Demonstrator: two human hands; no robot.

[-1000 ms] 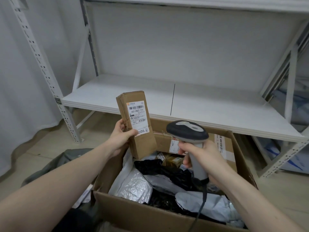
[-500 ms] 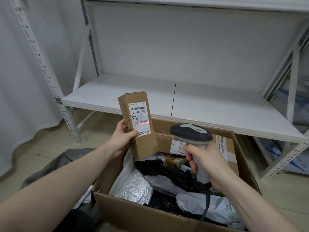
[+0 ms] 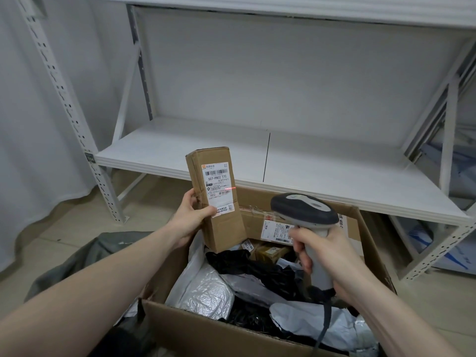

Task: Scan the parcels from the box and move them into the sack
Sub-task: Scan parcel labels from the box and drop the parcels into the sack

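Head view: left hand (image 3: pixel 192 219) grips upright parcel (image 3: pixel 215 199), right hand (image 3: pixel 325 249) grips scanner (image 3: pixel 306 215) w/ arm raised.

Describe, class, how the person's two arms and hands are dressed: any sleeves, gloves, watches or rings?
Both forearms are bare up to the frame's lower edge; no sleeve shows. The left hand and the right hand wear no gloves. No watch, bracelet or ring is visible on either wrist or on the fingers that show.

Your held brown parcel (image 3: pixel 216 199): its white shipping label (image 3: pixel 218 188) reads "507-P802 T70", with "P802" lower down. The cardboard box (image 3: pixel 365 243) wall sticker shows "400-"; other labels are illegible.
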